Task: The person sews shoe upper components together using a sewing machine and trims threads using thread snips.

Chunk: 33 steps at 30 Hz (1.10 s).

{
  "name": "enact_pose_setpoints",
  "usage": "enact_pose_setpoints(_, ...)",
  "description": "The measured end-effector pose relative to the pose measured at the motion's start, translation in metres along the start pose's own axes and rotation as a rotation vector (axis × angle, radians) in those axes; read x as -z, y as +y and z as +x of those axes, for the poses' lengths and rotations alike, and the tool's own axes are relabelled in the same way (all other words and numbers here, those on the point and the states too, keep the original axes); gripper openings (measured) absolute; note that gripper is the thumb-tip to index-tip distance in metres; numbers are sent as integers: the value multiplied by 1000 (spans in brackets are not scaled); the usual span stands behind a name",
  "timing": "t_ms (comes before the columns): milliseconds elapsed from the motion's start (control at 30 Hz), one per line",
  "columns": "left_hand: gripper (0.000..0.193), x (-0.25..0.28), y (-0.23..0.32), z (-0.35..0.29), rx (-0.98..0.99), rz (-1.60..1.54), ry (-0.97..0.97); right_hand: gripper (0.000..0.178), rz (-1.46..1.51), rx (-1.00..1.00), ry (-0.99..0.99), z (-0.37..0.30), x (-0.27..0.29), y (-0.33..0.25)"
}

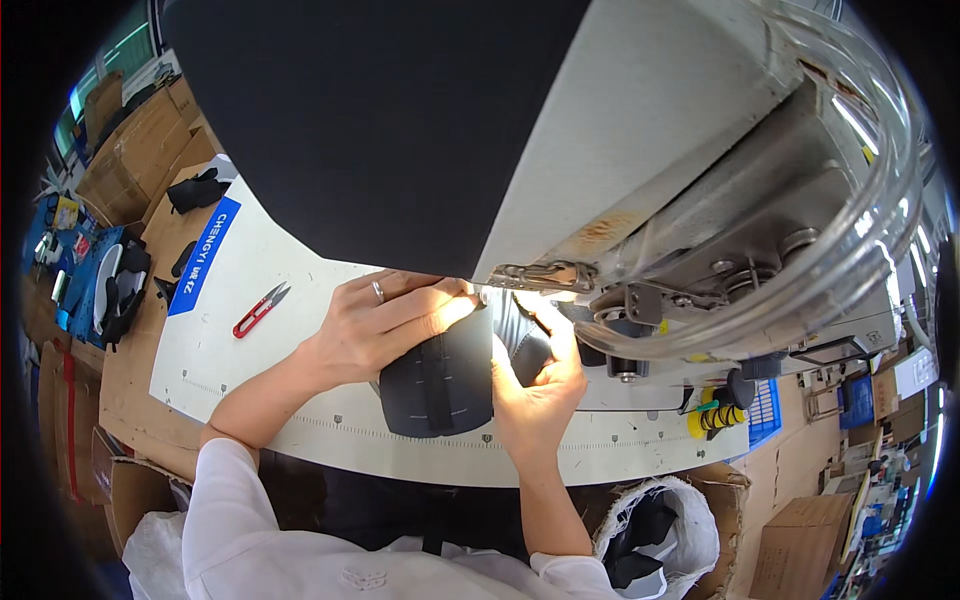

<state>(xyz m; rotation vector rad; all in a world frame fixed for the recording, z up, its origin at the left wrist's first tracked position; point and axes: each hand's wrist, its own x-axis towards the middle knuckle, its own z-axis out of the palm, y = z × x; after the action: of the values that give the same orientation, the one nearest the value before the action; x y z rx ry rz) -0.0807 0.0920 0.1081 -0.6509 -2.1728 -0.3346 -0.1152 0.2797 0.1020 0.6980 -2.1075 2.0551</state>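
A dark fabric piece [440, 385] with a stitched strip down its middle lies on the white machine table [300, 290], under the head of a large grey sewing machine [640, 150]. My left hand [385, 320], a ring on one finger, presses flat on the piece's upper left edge, fingertips near the needle area. On the piece's right edge, my right hand [540, 375] pinches the fabric, its fingers curled around it. The needle itself is hidden by glare and the machine head.
Red thread snips [258, 310] lie on the table to the left. Black fabric pieces [195, 190] and cardboard boxes [130, 150] sit at the far left. A white-lined box [660, 530] holding black pieces stands at lower right. Yellow-black spools [715, 415] are beside the machine.
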Motion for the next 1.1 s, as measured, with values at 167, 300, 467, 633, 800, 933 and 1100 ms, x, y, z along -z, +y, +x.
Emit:
enact_pose_setpoints(167, 33, 14, 9, 14, 55, -20, -76, 42, 36, -90, -24, 3, 4, 4)
enact_pose_setpoints(300, 31, 18, 21, 7, -138, 11, 54, 43, 52, -109, -36, 3, 4, 1)
enact_pose_setpoints(467, 29, 12, 21, 3, -181, 61, 83, 43, 63, -108, -39, 4, 6, 0)
enact_pose_setpoints(633, 32, 5, 18, 2, -141, 30, 101, 43, -5, -118, -30, 4, 7, 8)
enact_pose_setpoints(800, 30, 6, 13, 4, -104, 9, 80, 42, -66, -170, -25, 3, 9, 13)
enact_pose_setpoints(933, 27, 5, 5, -2, -15, -98, -45, 43, -123, -158, -71, 2, 12, 14)
enact_pose_setpoints(1100, 28, 8, 9, 2, -70, -3, 29, 45, -52, -118, -62, 2, 11, 20)
